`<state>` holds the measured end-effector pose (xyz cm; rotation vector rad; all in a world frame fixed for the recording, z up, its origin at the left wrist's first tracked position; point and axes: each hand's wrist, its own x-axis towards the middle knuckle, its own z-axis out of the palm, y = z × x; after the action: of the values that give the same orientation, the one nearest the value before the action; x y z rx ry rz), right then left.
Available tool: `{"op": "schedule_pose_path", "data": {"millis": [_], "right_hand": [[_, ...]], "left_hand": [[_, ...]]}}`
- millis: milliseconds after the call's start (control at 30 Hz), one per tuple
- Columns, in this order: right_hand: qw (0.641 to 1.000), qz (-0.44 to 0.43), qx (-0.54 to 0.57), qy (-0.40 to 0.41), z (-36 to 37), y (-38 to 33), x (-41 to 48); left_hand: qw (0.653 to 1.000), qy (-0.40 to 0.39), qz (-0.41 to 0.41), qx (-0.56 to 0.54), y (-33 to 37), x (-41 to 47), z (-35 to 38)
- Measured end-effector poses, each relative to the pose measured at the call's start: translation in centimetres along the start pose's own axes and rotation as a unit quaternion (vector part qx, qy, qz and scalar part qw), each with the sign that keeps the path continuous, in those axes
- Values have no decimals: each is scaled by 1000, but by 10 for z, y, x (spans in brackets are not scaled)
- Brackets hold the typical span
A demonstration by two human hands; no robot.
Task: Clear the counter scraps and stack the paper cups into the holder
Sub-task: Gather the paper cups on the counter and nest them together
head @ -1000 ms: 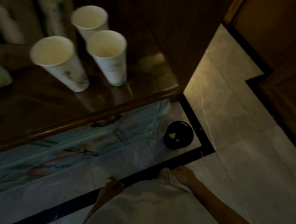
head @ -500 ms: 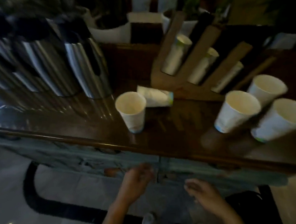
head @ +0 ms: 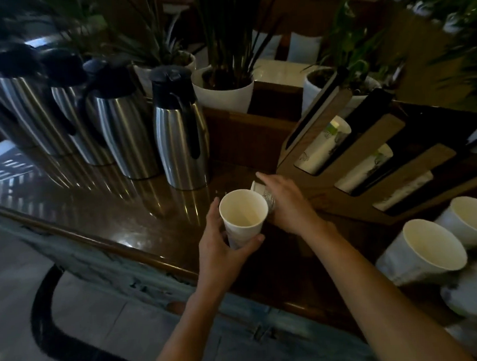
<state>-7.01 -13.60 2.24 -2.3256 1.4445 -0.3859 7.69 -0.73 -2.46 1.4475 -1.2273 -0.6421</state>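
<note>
Head view has our left hand curled around the upright cup while our right hand closes over the tipped cup beside the holder, and squeezing either could crumple it.

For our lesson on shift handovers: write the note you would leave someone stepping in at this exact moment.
Left hand: fingers wrapped round an upright paper cup.
Right hand: resting over a tipped cup lying on the counter; grip unclear.
Holder: slanted slots already contain cup stacks.
Loose cups: three standing at the right.
Left: stack all five into the holder. No scraps visible.
</note>
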Motion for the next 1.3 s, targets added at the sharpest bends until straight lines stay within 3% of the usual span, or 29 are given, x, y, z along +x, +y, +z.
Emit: {"op": "schedule_pose_path", "data": {"millis": [133, 233, 367, 467, 533, 633, 833, 1000, 1200, 1300], "right_hand": [[999, -31, -26, 0, 18, 11, 3], [1000, 12, -7, 20, 3, 19, -7], [983, 78, 82, 144, -57, 25, -37], [947, 37, 198, 250, -107, 15, -63], [901, -25, 318, 293, -124, 1, -72], [860, -107, 411, 283, -121, -19, -72], [914, -65, 358, 179, -66, -29, -66], [979, 1, 192, 65, -25, -20, -69], [983, 62, 172, 1, -18, -13, -78], [985, 69, 150, 48, -51, 4, -95]], "left_hand": [[999, -10, 28, -15, -3, 10, 5], [999, -19, 33, -29, -6, 11, 6], [998, -24, 45, -35, -9, 10, 5], [998, -31, 46, -35, -9, 12, 5], [997, -42, 48, -37, -9, 12, 7], [995, -74, 53, -50, -4, 13, 14], [989, -108, 69, -68, 1, 13, 25], [988, -116, 84, -63, -1, 15, 24], [984, -136, 76, -84, 5, 11, 33], [979, -165, 79, -85, 11, 9, 51]]}}
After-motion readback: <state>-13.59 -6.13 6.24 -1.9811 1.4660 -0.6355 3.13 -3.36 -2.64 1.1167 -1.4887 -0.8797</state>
